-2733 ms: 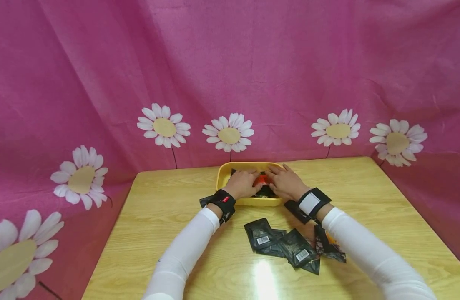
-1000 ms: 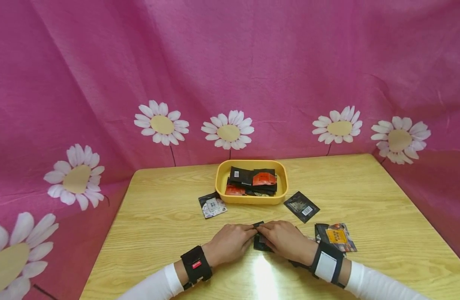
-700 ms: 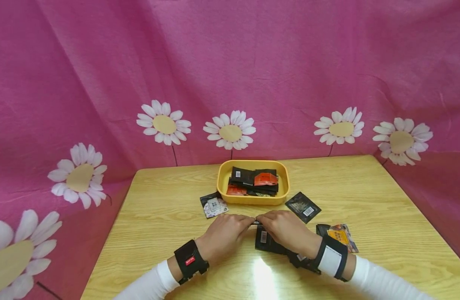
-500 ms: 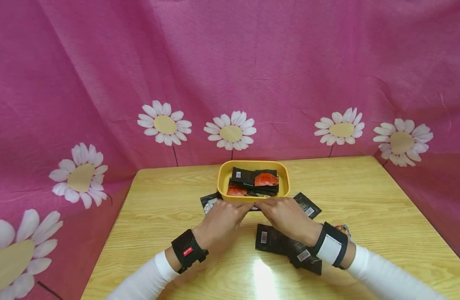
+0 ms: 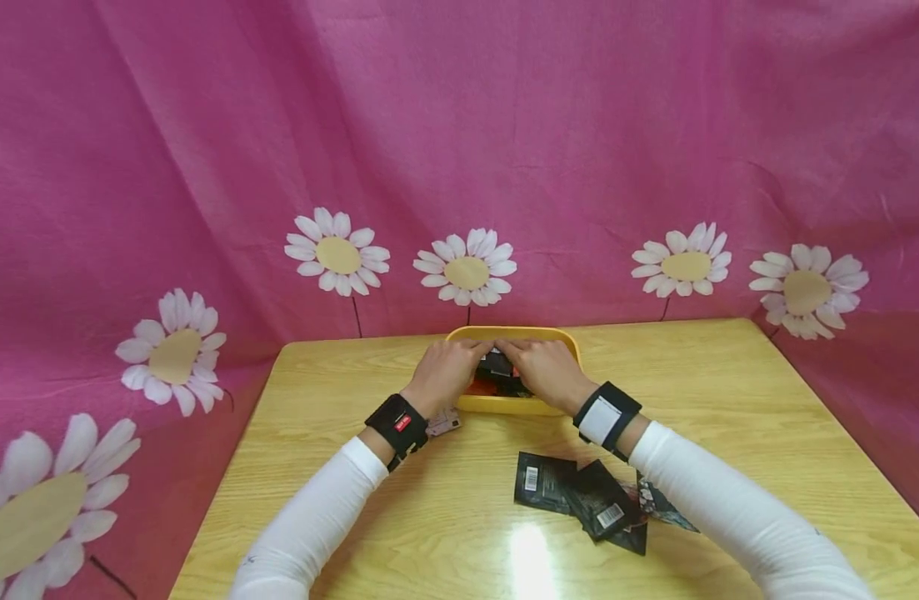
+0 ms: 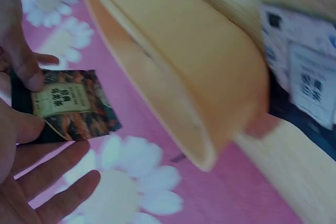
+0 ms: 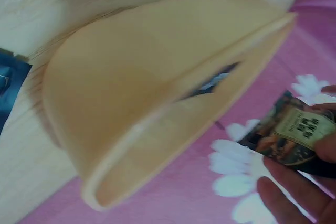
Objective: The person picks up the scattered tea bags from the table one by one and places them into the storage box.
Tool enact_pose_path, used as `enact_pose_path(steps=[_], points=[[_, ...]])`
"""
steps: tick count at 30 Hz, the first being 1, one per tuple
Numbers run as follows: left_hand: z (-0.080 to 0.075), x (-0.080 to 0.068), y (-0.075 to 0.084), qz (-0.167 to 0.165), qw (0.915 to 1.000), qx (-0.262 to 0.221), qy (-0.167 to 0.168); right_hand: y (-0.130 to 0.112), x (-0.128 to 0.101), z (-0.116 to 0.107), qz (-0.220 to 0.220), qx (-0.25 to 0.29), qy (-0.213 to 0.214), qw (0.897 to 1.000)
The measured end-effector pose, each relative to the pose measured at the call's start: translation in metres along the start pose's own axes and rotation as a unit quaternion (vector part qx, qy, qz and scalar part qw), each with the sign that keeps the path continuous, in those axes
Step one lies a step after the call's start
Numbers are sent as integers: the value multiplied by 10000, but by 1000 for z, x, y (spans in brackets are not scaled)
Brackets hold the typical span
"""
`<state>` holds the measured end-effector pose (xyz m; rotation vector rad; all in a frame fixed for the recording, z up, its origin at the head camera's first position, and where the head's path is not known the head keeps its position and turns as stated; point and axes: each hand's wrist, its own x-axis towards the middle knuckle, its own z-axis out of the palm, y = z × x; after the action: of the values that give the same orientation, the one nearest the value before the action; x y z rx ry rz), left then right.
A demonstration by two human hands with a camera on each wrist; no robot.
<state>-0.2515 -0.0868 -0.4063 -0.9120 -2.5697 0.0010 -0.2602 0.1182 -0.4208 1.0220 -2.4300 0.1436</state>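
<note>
Left hand [image 5: 446, 375] and right hand [image 5: 547, 371] meet over a yellow box [image 5: 511, 406] at the far middle of the table [image 5: 729, 400]. Grip narrow on both sides: together they pinch one printed packet [image 6: 68, 102], dark at the edges, with a pale label and a food-like picture. Left thumb lies on the packet's face; left outer fingers stretch out past it. Right thumb likewise on the label side. The packet is above the box, apart from its rim in both wrist views.

Inside the box: dark and red packets, partly hidden by the hands.

Left of box, on the table: a pale patterned packet [image 6: 310, 77] with a white label, mostly covered by the left wrist in the head view. Right of box: a dark packet [image 7: 13, 85], cut off by the frame edge.

Near right of box: overlapping black packets [image 5: 597, 500], two with white barcodes showing; one more runs under the right sleeve [image 5: 736, 500].

Black bands [image 5: 397, 425] on both wrists. Pink curtain [image 5: 549, 125] with white daisies behind the far edge.
</note>
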Motion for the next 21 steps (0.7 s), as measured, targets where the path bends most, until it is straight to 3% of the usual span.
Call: enact_pose_path(steps=[7,13,16,21], points=[[34,14,-17,-335,9993,-97,-167,12,8,37,329,-379,-42,9987],[63,16,-23,-227,9980,-134,-574,11,6,55,754,-254,-776,9938],[70,16,-24,-152,9960,-87,-880,10,4,59,867,-127,-1127,9898],[73,18,-22,-379,9860,-31,-1623,13,2,66,883,508,-1589,9820]])
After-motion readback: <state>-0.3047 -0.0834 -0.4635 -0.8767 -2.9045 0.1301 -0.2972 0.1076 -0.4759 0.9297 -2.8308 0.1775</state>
